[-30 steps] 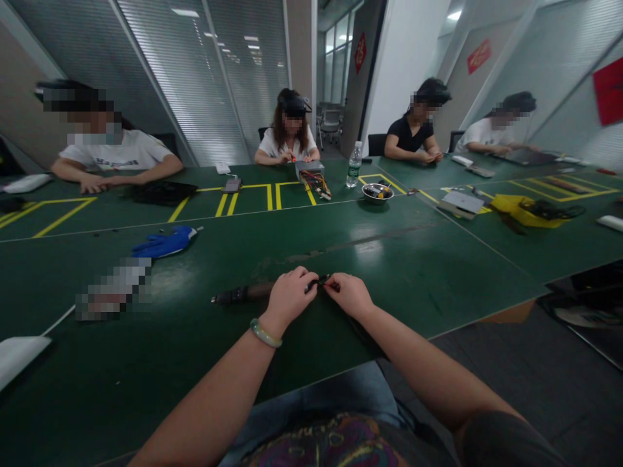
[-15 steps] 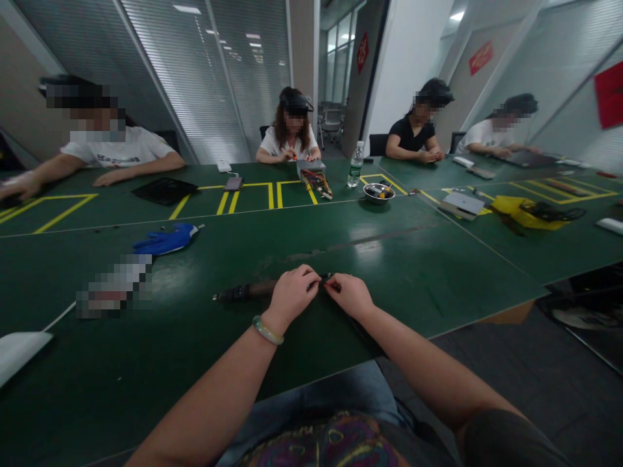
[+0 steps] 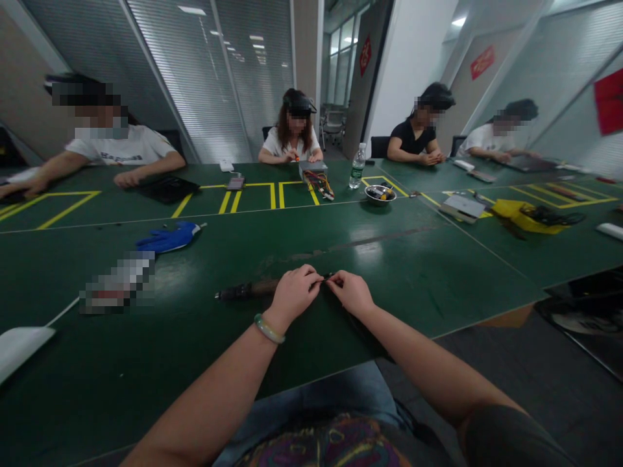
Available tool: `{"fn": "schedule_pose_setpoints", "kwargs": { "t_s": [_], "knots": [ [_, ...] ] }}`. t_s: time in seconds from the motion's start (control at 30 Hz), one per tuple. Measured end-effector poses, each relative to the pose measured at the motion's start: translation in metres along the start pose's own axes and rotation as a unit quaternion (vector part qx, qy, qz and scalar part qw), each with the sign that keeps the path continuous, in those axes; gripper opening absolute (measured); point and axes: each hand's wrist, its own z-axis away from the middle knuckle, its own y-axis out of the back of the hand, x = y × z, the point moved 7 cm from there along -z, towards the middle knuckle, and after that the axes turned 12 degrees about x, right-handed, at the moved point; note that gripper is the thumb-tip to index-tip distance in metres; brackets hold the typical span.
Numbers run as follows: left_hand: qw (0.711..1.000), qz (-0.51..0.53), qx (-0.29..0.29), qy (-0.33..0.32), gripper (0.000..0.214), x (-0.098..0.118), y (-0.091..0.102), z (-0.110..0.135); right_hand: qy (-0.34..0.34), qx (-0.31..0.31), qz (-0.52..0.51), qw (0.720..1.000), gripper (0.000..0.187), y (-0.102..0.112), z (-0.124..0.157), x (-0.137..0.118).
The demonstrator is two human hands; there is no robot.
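Hands closed in since earlier frame: fingertips (image 3: pixel 317 279) now nearly meet, narrow pinch on small dark piece (image 3: pixel 327 277), held between my left hand (image 3: pixel 292 295) and right hand (image 3: pixel 351 293) above green workbench (image 3: pixel 413 285). Piece mostly hidden by fingers; only tip shows, shape unclear. Dark-and-brown rod (image 3: pixel 248 290) lies on bench, long axis running left from left palm, left hand nearer, its right end hidden under that hand. Whether rod joins piece: cannot tell.
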Motion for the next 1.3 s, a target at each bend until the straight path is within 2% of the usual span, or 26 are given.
{"fn": "schedule_pose_setpoints", "kwargs": {
  "t_s": [0.33,0.47,0.77,1.1,1.3],
  "knots": [
    [1.000,0.002,-0.004,0.006,0.021,-0.001,0.000,0.000,0.001,-0.049,-0.017,0.999,0.016,-0.001,-0.010,-0.001],
    [1.000,0.003,-0.001,0.006,0.020,-0.001,0.000,0.000,-0.002,-0.042,0.008,0.999,0.017,0.002,-0.011,-0.005],
    [1.000,0.013,-0.006,0.006,0.020,-0.003,0.000,0.000,0.042,-0.037,0.025,0.998,0.013,0.000,-0.011,-0.013],
    [1.000,0.024,-0.009,0.013,0.019,-0.004,0.003,-0.001,-0.057,-0.002,-0.041,0.998,0.015,-0.003,-0.004,-0.004],
    [1.000,0.021,-0.011,0.016,0.018,-0.005,0.002,0.000,-0.026,-0.015,-0.011,0.999,0.014,-0.005,-0.004,-0.009]
  ]
}}
